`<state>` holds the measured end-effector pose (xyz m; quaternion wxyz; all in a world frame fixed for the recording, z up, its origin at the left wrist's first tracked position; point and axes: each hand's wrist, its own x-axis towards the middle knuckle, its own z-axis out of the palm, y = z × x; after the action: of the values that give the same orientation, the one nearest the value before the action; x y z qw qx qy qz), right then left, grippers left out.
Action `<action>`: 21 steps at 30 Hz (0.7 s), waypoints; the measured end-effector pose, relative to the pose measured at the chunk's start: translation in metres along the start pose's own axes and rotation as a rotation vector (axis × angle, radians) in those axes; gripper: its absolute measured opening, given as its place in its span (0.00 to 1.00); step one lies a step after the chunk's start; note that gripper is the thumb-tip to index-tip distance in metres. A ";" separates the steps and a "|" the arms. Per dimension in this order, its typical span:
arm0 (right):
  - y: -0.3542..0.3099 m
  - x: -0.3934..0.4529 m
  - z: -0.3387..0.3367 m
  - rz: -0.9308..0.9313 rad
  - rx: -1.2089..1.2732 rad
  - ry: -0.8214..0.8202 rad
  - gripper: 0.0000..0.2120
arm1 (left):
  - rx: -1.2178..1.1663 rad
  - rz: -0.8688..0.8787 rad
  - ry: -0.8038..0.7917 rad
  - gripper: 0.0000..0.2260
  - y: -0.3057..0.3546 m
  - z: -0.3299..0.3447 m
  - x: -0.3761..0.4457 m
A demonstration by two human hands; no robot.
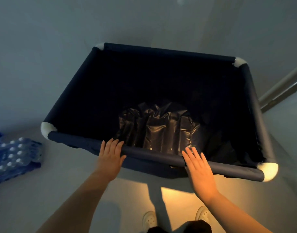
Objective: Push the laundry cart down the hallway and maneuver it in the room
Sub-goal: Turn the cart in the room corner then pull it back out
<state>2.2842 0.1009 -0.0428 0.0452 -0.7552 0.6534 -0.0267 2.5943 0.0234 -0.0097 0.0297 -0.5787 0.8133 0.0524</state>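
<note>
Laundry cart (161, 54) is navy fabric with white corner caps (47, 130), glossy black bag (157, 126) inside, blue-wrapped white-capped bottle packs (14, 157), white shoes (149, 219), grey floor (43, 47).
</note>
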 end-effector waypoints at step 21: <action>0.049 -0.026 0.001 -0.054 0.039 0.041 0.22 | -0.042 -0.136 -0.003 0.26 0.042 0.015 -0.023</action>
<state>2.2324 0.1196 -0.0487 0.0457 -0.7710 0.6327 -0.0562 2.5617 0.0603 -0.0203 0.0224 -0.6332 0.7706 0.0680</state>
